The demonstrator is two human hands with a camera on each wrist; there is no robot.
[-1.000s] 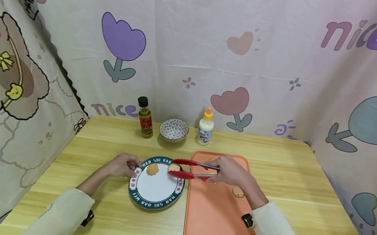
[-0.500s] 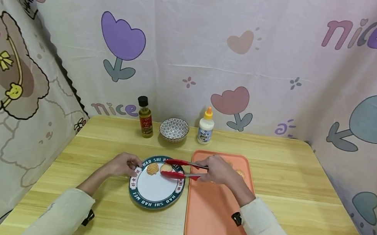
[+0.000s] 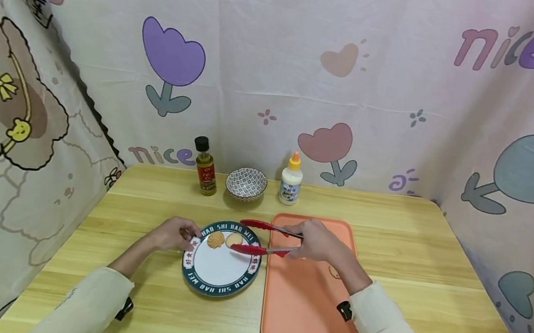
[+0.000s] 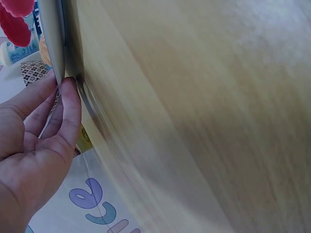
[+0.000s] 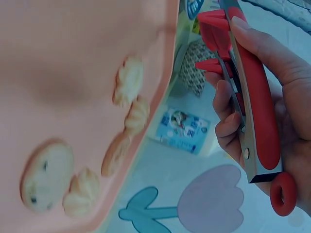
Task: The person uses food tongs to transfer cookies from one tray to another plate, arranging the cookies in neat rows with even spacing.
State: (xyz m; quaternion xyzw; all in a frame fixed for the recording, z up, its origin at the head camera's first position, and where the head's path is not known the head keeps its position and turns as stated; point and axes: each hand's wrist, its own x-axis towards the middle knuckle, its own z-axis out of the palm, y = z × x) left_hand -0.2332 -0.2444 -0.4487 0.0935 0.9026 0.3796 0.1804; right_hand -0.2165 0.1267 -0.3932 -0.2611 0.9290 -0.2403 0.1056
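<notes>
My left hand [image 3: 171, 233] pinches the left rim of a white plate [image 3: 217, 271] with a green lettered border; the left wrist view shows thumb and fingers on either side of the edge. Two cookies lie side by side near the plate's far side: a swirled cookie [image 3: 216, 240] and a paler round cookie [image 3: 233, 239]. My right hand [image 3: 316, 242] grips metal tongs [image 5: 260, 107] with red handles and red tips. Those tips stand spread apart over the plate's right part, the nearer one overlapping the round cookie's lower edge in the head view.
Right of the plate lies an orange tray [image 3: 314, 320], with several cookies [image 5: 47, 174] near its far end. Along the table's back stand an oil bottle [image 3: 206, 173], a patterned bowl [image 3: 247, 184] and a white squeeze bottle [image 3: 291, 183]. A printed curtain hangs behind.
The tongs carried the round cookie left beside the swirled one, then spread and drew back slightly right, leaving it on the plate. The left hand and plate stayed put.
</notes>
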